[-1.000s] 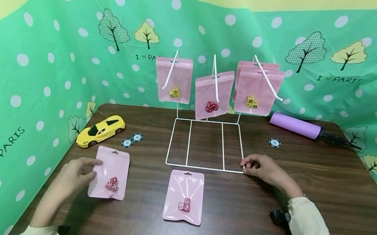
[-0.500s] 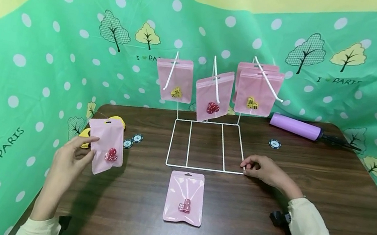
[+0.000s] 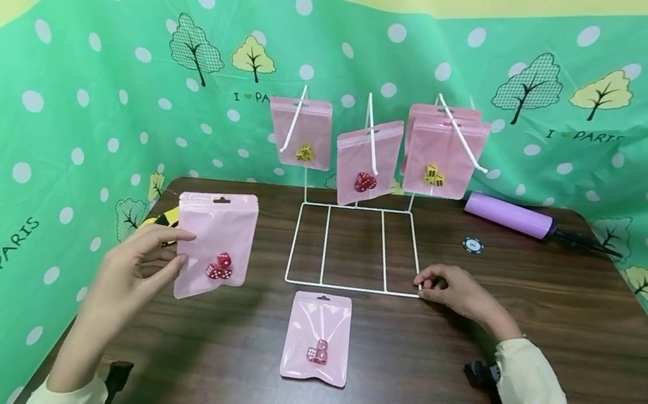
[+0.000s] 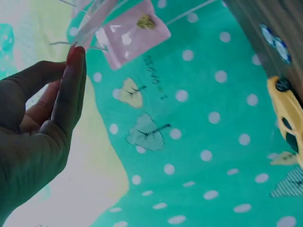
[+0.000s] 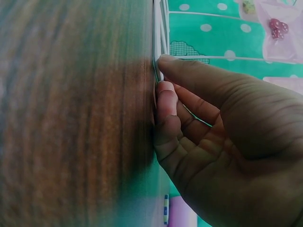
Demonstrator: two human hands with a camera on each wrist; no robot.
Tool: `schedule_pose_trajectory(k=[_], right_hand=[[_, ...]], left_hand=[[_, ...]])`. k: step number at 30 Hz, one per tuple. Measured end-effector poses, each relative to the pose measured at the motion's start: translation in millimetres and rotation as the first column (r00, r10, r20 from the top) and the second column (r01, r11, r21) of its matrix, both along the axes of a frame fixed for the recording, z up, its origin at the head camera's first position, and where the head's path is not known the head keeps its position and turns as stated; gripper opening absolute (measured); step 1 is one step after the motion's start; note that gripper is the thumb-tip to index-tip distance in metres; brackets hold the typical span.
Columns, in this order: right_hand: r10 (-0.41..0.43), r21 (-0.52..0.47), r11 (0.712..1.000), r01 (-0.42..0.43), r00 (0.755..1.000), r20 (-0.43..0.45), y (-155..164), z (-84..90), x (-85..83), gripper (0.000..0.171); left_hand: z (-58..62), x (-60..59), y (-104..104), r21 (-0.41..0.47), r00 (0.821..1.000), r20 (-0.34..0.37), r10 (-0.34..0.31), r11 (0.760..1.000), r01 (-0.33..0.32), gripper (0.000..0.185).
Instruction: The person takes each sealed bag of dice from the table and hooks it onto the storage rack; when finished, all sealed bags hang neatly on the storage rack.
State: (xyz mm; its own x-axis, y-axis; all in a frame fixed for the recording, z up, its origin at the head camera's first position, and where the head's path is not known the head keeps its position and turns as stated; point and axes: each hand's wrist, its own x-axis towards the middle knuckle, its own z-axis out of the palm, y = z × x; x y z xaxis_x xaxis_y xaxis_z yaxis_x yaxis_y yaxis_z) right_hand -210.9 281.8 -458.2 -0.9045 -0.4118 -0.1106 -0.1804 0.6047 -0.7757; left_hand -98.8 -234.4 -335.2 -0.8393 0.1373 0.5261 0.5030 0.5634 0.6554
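My left hand [image 3: 128,276] pinches the left edge of a pink zip bag [image 3: 215,234] with red dice in its lower part, raised above the table. In the left wrist view that bag is seen nearly edge-on at the fingertips [image 4: 78,54]. My right hand [image 3: 457,292] pinches the front right corner of a white wire rack [image 3: 351,288]; the right wrist view shows thumb and finger at the wire, low by the tabletop. From the rack's prongs hang pink bags: one with yellow dice [image 3: 302,130] at left, one with red dice [image 3: 364,155] mid, and two overlapping [image 3: 445,151] at right.
Another pink bag [image 3: 321,323] with red dice lies flat before the rack. A yellow toy car [image 4: 288,116] and two poker chips [image 4: 275,42] are at left. Farther right are one poker chip [image 3: 473,245] and a purple pump [image 3: 508,216]. A patterned curtain [image 3: 388,48] stands behind the table.
The left hand has raised the pink bag off the table, then moved it rightward and turned it facing the head camera. It now covers part of the car. The right hand stays at the rack corner.
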Motion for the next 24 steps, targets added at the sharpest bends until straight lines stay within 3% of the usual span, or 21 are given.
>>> schedule_pose_trajectory(k=[6,11,16,24], right_hand=[[0.000,-0.002,1.000,0.000,1.000,-0.002,1.2,0.5,0.4,0.014],[0.004,0.009,1.000,-0.004,1.000,-0.013,1.8,-1.5,-0.6,0.014],[0.009,0.004,1.000,-0.009,1.000,-0.025,2.0,-3.0,-1.3,0.013],[0.000,0.009,1.000,0.000,1.000,-0.029,2.6,-4.2,-1.2,0.013]], left_hand=[[10.2,-2.7,20.5,0.018,0.991,-0.050,-0.124,0.992,0.125,0.043],[20.0,-12.0,36.6,0.071,0.975,-0.084,-0.206,0.975,0.212,0.045],[27.4,-22.9,49.7,0.128,0.968,-0.086,-0.235,0.961,0.245,0.043],[28.1,-40.5,61.6,0.205,0.973,-0.085,-0.214,0.952,0.227,0.038]])
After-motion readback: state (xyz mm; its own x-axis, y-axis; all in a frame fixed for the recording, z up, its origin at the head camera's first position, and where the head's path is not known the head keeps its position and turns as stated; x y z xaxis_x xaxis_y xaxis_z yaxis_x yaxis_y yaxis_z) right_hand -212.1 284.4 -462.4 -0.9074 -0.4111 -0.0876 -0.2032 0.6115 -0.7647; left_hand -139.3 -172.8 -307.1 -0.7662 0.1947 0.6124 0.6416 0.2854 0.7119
